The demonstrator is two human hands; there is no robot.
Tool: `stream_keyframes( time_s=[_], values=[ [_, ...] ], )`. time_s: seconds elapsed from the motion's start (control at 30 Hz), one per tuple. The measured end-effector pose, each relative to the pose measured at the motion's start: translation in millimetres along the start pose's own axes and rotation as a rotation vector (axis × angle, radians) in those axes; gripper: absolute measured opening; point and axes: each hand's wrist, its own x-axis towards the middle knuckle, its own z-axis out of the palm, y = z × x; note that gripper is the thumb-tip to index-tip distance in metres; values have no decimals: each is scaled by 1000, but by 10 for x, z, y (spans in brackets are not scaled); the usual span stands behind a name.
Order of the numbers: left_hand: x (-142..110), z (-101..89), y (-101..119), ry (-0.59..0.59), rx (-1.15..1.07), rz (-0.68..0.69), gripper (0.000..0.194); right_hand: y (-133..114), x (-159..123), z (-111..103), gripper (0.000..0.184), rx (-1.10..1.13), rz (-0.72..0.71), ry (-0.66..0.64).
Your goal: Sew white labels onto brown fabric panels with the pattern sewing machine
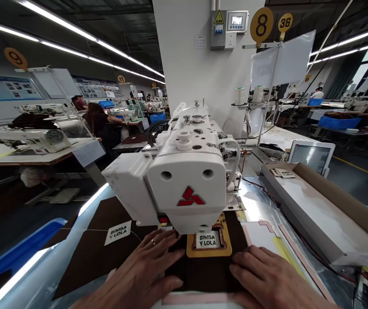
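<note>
My left hand [145, 270] lies flat, fingers spread, on dark brown fabric [199, 270] under the head of a white sewing machine [187, 180]. My right hand [264, 274] presses flat on the same fabric at its right edge. Between the fingertips, just beyond them, a white label reading "BIMBA Y LOLA" [207, 240] sits inside a tan clamp frame [225, 244] below the needle area. A second identical label [117, 232] lies on another brown piece [87, 257] to the left. Neither hand grips anything.
A long cardboard tray [319, 214] with spare labels [282, 173] runs along the right. A touchscreen panel [311, 155] stands behind it. Blue bins [16, 253] sit at lower left. Other people work at sewing stations at left and far right.
</note>
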Motion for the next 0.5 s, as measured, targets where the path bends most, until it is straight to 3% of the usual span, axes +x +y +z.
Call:
stream_keyframes(
  time_s=[0.13, 0.23, 0.5],
  values=[
    [123, -51, 14, -59, -103, 10, 35, -7, -5, 111, 31, -53, 43, 17],
    [153, -77, 17, -100, -147, 46, 34, -2, -12, 184, 34, -40, 82, 42],
    [54, -211, 46, -71, -255, 121, 33, -138, 80, 71, 41, 44, -72, -56]
  ],
)
